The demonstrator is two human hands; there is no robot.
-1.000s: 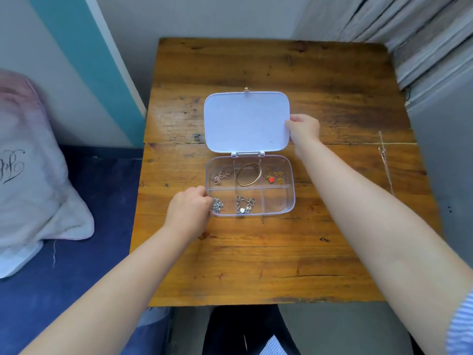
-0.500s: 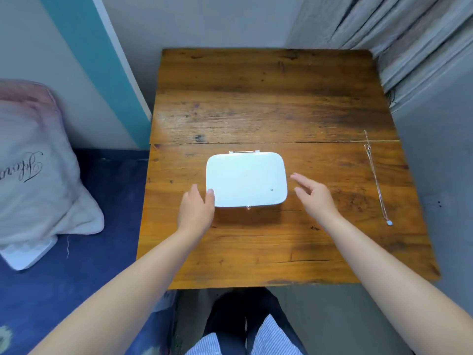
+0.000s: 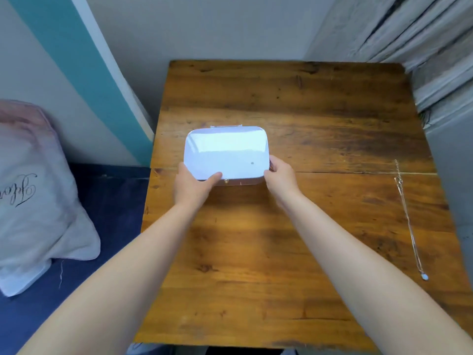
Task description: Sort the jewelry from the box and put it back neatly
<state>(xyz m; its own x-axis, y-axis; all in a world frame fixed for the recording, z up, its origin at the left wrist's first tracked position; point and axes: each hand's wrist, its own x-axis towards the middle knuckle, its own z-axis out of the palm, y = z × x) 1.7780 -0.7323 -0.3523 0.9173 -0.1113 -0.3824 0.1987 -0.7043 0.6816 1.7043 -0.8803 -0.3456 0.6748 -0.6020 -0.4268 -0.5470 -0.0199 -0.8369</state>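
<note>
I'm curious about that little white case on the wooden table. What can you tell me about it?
The jewelry box is a flat rounded rectangle with a glossy white lid, shut, and what looks like clear plastic beneath. A small gold clasp sits at its near edge, a hinge at the far edge. It lies on the table. The left hand grips its near left corner, thumb on the lid; the right hand holds its near right corner.

"What sort of place is this?"

"A home, most likely a bedroom. A pillow (image 3: 38, 190) with script lettering lies on a blue bedsheet (image 3: 84, 290) just beside a worn wooden table (image 3: 294, 226)."

"Anything else?"

"A painted wall (image 3: 84, 60) with a teal stripe, and what seems to be a grey curtain (image 3: 422, 42) at the right, though it is blurred."
</note>
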